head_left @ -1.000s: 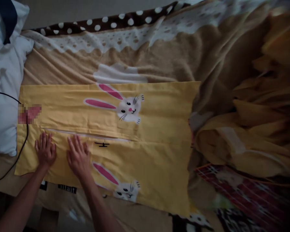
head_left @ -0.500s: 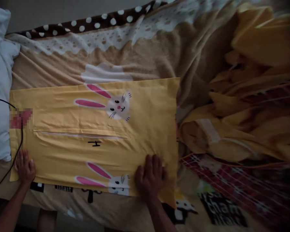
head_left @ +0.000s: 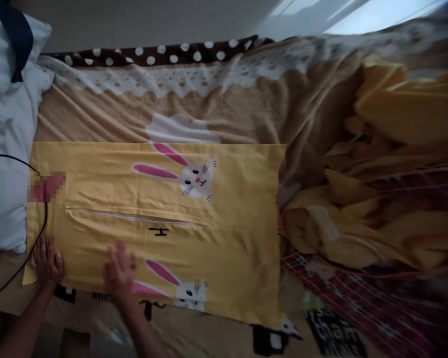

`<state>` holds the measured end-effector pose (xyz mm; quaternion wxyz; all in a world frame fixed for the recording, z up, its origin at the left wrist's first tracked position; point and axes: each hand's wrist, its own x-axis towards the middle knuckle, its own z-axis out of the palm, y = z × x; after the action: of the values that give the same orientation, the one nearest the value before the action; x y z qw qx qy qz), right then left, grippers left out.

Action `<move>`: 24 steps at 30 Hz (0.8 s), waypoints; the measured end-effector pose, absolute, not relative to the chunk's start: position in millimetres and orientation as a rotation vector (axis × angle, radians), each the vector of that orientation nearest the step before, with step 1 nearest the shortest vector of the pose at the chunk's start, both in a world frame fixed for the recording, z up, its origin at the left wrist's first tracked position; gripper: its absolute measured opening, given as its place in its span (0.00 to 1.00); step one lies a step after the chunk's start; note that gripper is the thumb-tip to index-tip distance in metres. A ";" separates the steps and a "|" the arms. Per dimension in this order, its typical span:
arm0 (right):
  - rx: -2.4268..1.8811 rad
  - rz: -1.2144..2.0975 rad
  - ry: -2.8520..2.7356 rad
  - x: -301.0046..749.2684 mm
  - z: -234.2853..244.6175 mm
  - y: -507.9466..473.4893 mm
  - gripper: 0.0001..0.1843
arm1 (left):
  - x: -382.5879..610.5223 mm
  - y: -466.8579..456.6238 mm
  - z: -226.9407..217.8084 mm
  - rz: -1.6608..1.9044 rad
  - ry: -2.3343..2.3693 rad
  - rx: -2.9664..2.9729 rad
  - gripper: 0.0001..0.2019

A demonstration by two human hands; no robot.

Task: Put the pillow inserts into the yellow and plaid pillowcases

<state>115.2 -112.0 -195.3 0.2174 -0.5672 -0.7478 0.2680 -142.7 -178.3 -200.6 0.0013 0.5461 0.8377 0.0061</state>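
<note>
A yellow pillowcase (head_left: 231,199) printed with white rabbits lies flat across a tan blanket (head_left: 246,109) on the bed. My left hand (head_left: 48,261) rests flat on its near left corner, fingers spread. My right hand (head_left: 120,271) lies on the near edge a little to the right, fingers stretched out and blurred by motion. Both hands hold nothing.
A white pillow (head_left: 3,124) sits at the left with a black cable (head_left: 41,233) running past the pillowcase's left end. Crumpled yellow bedding (head_left: 388,199) is heaped on the right. A red checked cloth (head_left: 358,298) lies at the near right.
My right hand has slid back left along the pillowcase's near edge, from near its right end to beside my left hand. My left hand has stayed at the near left corner.
</note>
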 end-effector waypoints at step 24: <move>-2.310 0.287 -2.041 403.1 -258.5 -169.8 0.34 | -148.2 -175.3 -197.4 0.029 2.586 1.846 0.32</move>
<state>403.1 -169.8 -258.5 0.0229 -0.7461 -0.6590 0.0927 -148.2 -175.3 -197.4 -0.0178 0.5809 0.8137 0.0091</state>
